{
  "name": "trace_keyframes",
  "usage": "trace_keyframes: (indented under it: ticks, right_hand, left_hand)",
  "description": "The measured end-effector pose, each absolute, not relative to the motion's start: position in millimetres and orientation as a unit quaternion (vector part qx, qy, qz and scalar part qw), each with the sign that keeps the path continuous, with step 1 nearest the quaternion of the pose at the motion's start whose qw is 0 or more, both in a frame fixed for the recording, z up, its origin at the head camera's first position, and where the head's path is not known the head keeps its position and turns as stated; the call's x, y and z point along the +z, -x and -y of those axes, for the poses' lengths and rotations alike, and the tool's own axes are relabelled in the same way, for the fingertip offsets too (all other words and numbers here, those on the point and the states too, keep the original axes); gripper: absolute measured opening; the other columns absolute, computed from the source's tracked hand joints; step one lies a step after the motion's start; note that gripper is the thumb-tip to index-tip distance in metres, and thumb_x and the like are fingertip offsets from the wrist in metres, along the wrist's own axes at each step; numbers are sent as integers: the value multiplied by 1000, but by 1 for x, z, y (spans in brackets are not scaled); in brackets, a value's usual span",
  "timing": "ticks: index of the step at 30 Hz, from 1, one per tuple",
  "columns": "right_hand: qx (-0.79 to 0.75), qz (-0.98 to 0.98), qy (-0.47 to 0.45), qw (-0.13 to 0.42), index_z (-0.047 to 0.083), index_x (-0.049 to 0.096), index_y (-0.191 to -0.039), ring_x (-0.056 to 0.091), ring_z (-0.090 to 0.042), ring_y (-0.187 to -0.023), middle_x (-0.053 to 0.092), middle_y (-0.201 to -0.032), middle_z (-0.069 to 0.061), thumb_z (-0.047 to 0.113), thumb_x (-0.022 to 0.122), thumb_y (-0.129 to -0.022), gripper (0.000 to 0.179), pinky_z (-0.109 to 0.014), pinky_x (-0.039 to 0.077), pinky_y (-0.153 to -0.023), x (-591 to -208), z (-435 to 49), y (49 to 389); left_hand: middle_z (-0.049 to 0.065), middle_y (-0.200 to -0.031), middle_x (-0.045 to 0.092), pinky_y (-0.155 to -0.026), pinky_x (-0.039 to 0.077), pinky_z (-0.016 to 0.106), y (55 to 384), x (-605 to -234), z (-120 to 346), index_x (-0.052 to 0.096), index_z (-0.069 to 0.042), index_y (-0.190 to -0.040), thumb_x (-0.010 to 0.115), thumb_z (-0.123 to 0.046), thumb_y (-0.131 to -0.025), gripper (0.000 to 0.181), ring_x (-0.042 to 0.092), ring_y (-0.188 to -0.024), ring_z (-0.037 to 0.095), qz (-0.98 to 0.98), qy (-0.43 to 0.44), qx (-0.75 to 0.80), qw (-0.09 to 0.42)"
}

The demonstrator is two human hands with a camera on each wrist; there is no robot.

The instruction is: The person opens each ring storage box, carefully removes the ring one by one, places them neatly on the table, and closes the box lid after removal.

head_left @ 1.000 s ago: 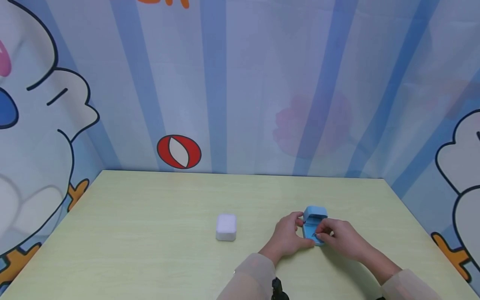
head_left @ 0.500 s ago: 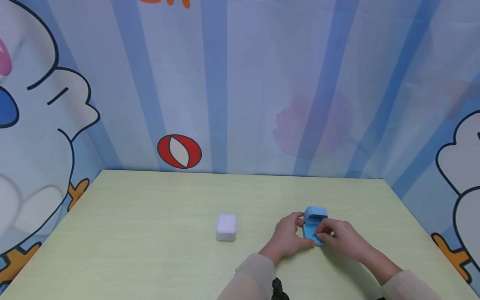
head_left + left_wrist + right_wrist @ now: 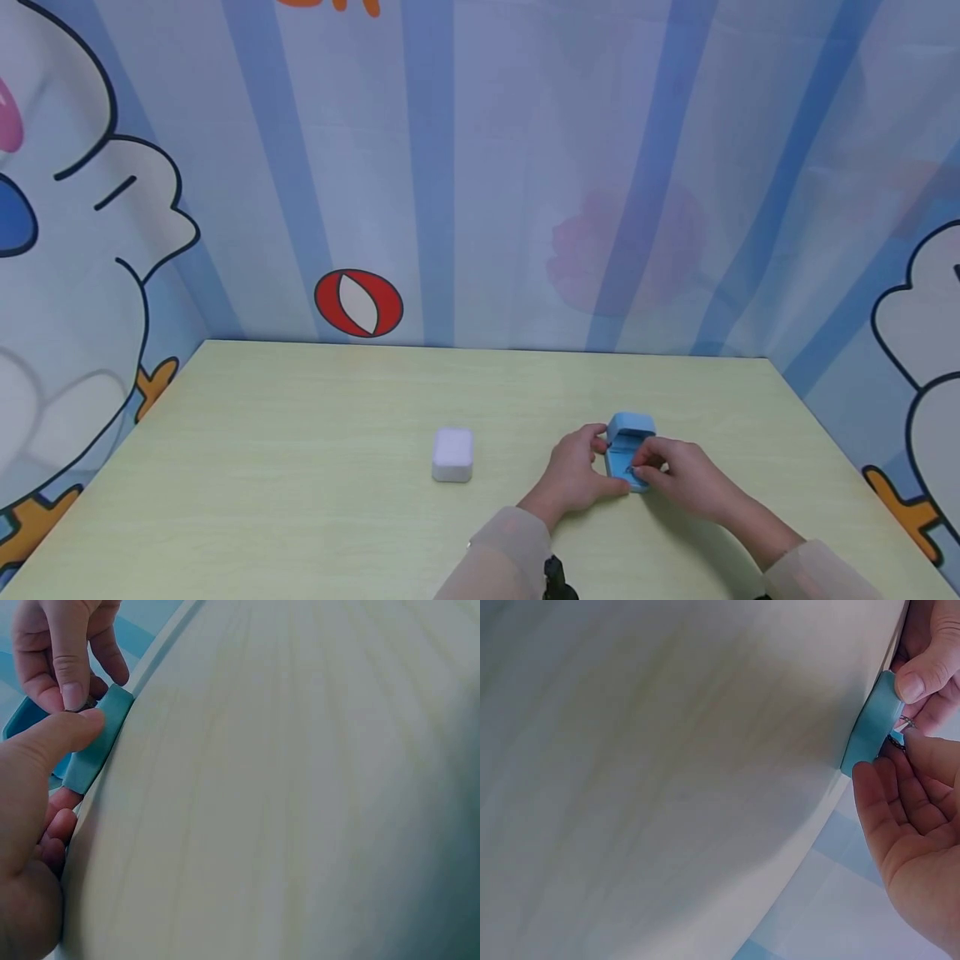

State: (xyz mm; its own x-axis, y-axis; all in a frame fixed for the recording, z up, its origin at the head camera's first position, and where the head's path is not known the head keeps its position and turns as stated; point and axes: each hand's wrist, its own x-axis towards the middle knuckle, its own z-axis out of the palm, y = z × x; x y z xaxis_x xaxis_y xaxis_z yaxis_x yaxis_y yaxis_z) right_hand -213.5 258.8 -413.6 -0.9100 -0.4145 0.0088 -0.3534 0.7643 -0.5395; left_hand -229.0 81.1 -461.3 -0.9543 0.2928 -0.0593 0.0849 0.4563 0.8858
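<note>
A small light-blue jewellery box [image 3: 631, 423] stands with its lid raised on the right part of the table. My left hand [image 3: 576, 473] grips it from the left, thumb at the near edge, fingers along the side. At its front my right hand [image 3: 686, 477] pinches something tiny inside the box between thumb and forefinger. In the right wrist view this shows as a small silvery ring [image 3: 907, 722], mostly hidden by the fingertips. The left wrist view has the box's near wall [image 3: 99, 746] with the left thumb over it.
A small pale-lilac box [image 3: 452, 455] with rounded corners sits left of my hands. The pale wooden table [image 3: 300, 467] ends at a striped blue cartoon backdrop [image 3: 495, 208] behind and at both sides.
</note>
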Motion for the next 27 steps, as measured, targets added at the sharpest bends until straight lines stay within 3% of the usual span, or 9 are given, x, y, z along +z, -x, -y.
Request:
trace_keyframes:
  ticks: [27]
  right_hand:
    - [-283, -935, 206, 58, 7, 62, -89, 57, -7, -78, 64, -85, 3, 12, 64, -89, 6, -24, 51, -68, -413, -260, 213]
  left_hand:
    - [-9, -107, 58, -84, 50, 28, 228, -460, -81, 46, -19, -136, 82, -30, -73, 74, 54, -99, 12, -849, -107, 508, 104]
